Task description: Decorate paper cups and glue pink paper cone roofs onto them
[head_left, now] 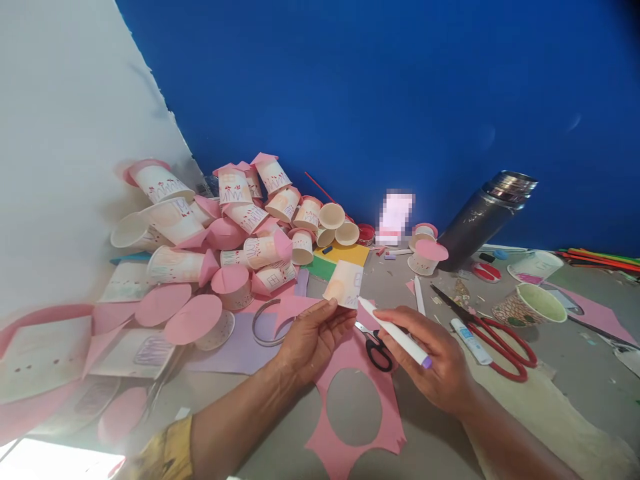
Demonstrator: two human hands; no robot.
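My left hand (320, 337) grips a white paper cup (344, 283) by its lower edge, thumb in front. The cup is tilted and bears a pale orange patch and a purple drawn window. In my right hand (430, 360) is a white marker (400, 333) with a purple end, held like a pen. The marker's tip is at the cup's lower right side, by the drawing; whether it touches I cannot tell. Below the hands lie black-handled scissors (377, 350), partly hidden, and a pink paper sheet (345, 453) with a round hole cut out.
Many decorated cups with pink paper tops (245, 220) are piled on the left. To the right lie large red-handled scissors (500, 340), a glue stick (470, 340) and a patterned paper cup (530, 305). A dark flask (480, 220) leans near the blue wall. A tape ring (256, 327) lies left of centre.
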